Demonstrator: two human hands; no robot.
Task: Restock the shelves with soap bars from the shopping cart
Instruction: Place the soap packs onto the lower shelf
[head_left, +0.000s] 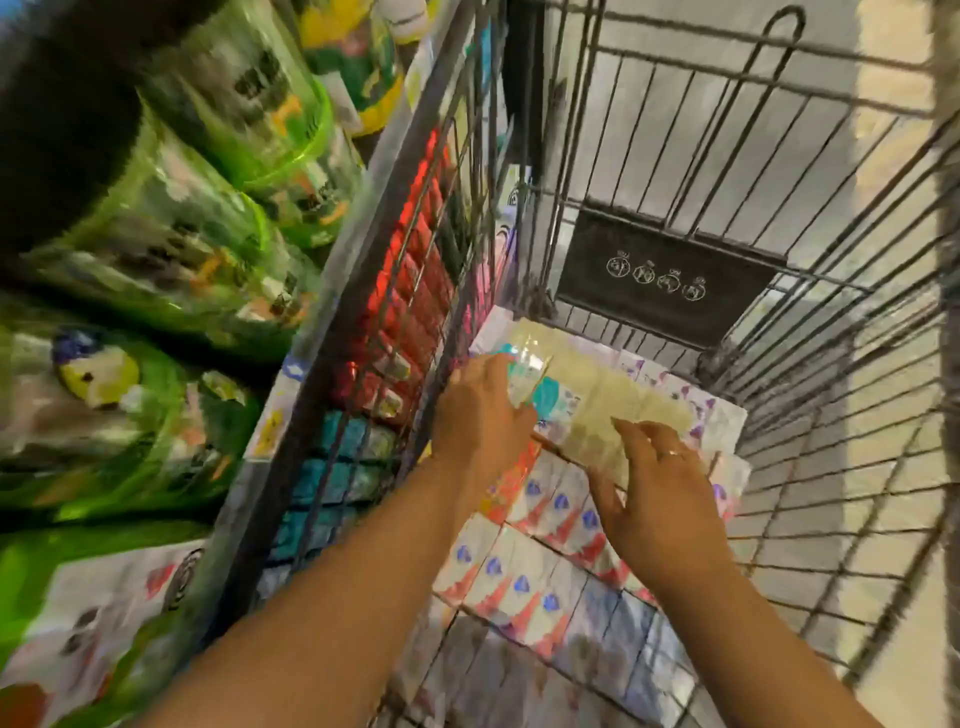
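Note:
Inside the wire shopping cart (810, 395) lie rows of soap bars (524, 577) in white boxes with red and blue marks. On top of them sits a pale yellow soap pack (602, 384) in clear wrap with a teal label. My left hand (480, 415) grips that pack's left end, fingers curled over its edge. My right hand (657, 499) rests on the pack's near right part with fingers spread and nearly straight. Through the cart's left wall I see shelf rows of red soap boxes (410, 291) and teal soap boxes (337, 467).
Green bagged goods (171, 249) fill the shelves at left, blurred. A black plaque (665, 275) hangs on the cart's far wall. The cart's left side (363, 291) stands close against the shelf. Pale floor (883, 467) lies to the right.

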